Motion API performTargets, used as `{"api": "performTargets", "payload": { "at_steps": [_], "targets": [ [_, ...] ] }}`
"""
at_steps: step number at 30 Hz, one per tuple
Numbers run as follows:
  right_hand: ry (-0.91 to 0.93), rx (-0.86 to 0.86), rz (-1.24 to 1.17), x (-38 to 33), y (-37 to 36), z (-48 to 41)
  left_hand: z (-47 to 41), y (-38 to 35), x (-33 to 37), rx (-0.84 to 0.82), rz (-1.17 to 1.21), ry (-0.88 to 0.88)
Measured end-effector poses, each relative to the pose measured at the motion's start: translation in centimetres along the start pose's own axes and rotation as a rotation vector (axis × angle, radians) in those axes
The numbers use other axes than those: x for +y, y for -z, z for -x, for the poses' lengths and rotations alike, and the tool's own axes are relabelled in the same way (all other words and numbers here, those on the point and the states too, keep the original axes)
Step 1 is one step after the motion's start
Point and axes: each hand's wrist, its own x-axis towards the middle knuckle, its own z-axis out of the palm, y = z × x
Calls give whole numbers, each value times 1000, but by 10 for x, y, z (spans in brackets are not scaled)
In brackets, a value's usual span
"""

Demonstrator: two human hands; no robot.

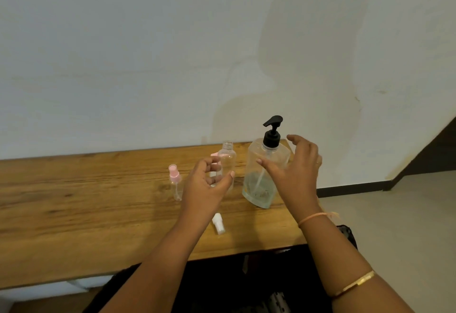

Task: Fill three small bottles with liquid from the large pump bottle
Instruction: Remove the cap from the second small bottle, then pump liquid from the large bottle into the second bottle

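The large pump bottle (265, 172) stood right of centre on the worktop (74, 201), with the right hand (296, 172) spread loose beside it. The left hand (206, 184) was cupped round the uncapped small bottle (228, 158); a grip could not be confirmed. That bottle could be toppled by a careless reach. Counted: three small bottles, one half hidden; one loose white cap (218, 224).

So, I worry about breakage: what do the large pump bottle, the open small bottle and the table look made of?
Large pump bottle: probably clear glossy plastic; the dip tube shows through. Its pump head: matte black plastic. Open small bottle: clear, thin-walled, likely plastic, though glass cannot be excluded. Table: wood or wood-look surface, visible grain, satin finish.
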Motion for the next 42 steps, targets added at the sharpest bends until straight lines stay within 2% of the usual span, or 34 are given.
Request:
{"api": "performTargets", "payload": {
  "at_steps": [6, 10, 17, 20, 23, 28, 37, 42],
  "targets": [
    [-171, -229, -200, 6, -5, -13, 1, -4, 1, -52, -63, -8],
    [-174, -305, -293, 14, 1, -21, -3, -3, 1, -56, -56, 2],
    [-170, -634, -530, 34, 13, -32, -8, -9, -1, -149, -66, 3],
    [-132, -710, -559, 38, 15, -31, -9, -15, -3, -192, -76, 12],
    [-118, -664, -564, 31, 18, -30, -11, -23, -3, -208, -41, 22],
    [-62, -412, -810, 0, 29, -36, -15, -34, 0, -88, 24, -6],
    [-20, -376, -833, -13, 25, -37, -29, -47, 3, -118, 131, 103],
    [-25, -291, -834, -15, 23, -38, -31, -44, 7, -120, 162, 112]
  ]
}}
